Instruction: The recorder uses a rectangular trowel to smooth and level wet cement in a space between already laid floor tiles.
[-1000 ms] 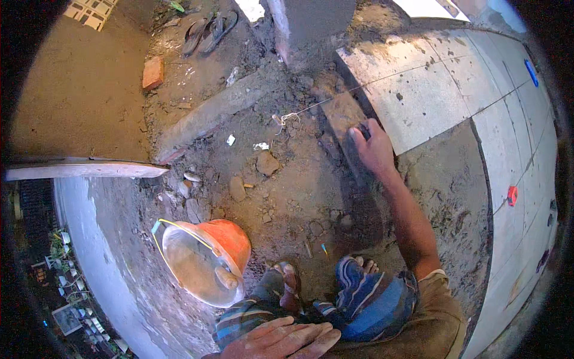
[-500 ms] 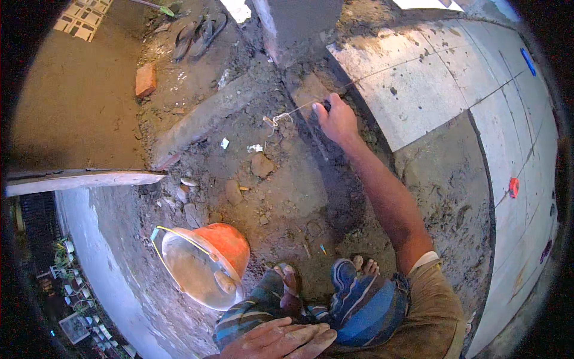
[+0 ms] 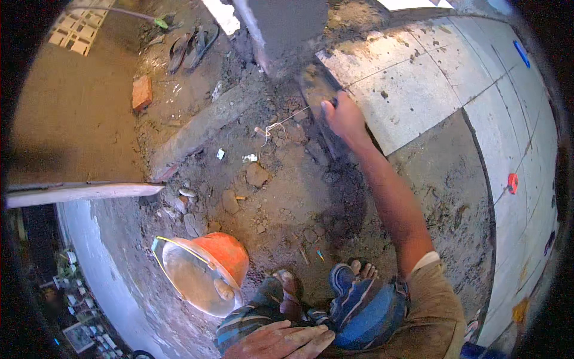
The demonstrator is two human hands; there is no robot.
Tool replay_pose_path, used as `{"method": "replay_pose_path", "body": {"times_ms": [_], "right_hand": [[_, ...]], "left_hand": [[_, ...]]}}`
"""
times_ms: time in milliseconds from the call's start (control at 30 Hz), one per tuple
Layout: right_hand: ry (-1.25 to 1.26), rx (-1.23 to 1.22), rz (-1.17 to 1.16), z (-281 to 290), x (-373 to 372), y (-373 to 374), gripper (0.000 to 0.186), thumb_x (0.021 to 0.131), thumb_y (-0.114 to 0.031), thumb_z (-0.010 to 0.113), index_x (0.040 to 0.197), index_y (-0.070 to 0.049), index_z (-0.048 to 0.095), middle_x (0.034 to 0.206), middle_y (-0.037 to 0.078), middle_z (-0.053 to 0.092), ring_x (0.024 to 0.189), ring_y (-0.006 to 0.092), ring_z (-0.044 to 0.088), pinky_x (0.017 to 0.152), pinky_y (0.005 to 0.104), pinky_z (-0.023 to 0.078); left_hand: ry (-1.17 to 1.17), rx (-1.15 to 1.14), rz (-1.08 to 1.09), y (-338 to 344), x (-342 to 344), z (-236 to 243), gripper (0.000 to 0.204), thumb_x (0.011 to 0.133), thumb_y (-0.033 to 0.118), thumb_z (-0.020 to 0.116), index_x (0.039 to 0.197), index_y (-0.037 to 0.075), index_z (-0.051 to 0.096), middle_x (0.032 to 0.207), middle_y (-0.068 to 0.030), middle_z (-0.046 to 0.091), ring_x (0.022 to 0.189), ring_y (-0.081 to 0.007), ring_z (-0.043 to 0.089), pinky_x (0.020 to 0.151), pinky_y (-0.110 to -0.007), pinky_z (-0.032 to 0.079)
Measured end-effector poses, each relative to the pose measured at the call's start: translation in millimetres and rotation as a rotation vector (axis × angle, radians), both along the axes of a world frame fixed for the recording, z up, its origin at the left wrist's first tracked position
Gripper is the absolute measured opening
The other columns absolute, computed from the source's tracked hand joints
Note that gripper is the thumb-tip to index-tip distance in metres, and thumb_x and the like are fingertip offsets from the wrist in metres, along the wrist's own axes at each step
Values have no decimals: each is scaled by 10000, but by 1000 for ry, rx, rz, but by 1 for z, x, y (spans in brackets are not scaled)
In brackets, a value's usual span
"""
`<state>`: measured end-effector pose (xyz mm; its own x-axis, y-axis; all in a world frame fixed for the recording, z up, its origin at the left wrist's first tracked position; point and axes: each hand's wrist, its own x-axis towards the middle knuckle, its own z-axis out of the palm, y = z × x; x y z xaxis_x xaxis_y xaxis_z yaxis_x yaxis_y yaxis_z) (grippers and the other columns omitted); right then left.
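Note:
A long, mud-coated board (image 3: 318, 87) lies beside the edge of the white tiles (image 3: 400, 113), with my right hand (image 3: 343, 119) gripping it, fingers bent over its side. A thin string (image 3: 272, 127), looped and knotted round a small peg, runs across the dirt toward that board. My left hand (image 3: 277, 342) rests low on my leg at the bottom edge, fingers stretched out and holding nothing. An orange bucket (image 3: 221, 254) with grey-brown contents stands left of my bare feet.
A concrete ridge (image 3: 203, 128) crosses the rubble-strewn ground toward a grey pillar (image 3: 293, 33). Sandals (image 3: 194, 48) and a red brick (image 3: 142, 93) lie at upper left. A red object (image 3: 512, 183) and blue object (image 3: 521, 53) sit on the tiles. A pale wall edge (image 3: 84, 193) juts from the left.
My right hand has moved forward along the board since a second ago, then slightly rightward toward the tile edge. My left hand stays on my leg. The view has shifted a little.

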<state>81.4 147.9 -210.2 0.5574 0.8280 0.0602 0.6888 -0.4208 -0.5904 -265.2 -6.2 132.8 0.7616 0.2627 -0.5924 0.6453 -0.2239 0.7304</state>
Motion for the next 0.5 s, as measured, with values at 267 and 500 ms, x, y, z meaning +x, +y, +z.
{"method": "replay_pose_path", "body": {"times_ms": [267, 500], "right_hand": [[85, 80, 20, -11, -13, -19, 372, 953, -360, 618, 1010, -11, 501, 776, 253, 647, 746, 475, 645, 699, 566, 508], [147, -9, 18, 18, -32, -77, 430, 956, -434, 599, 1044, -23, 506, 824, 270, 660, 803, 484, 655, 700, 572, 510]], "left_hand": [[-3, 85, -73, 0, 37, 11, 754, 869, 298, 715, 1525, 103, 399, 1431, -207, 529, 1292, -409, 520, 1075, -483, 419], [-48, 212, -11, -53, 5, 4, 788, 868, 335, 724, 1540, 112, 377, 1437, -210, 523, 1299, -417, 510, 1082, -485, 413]]}}
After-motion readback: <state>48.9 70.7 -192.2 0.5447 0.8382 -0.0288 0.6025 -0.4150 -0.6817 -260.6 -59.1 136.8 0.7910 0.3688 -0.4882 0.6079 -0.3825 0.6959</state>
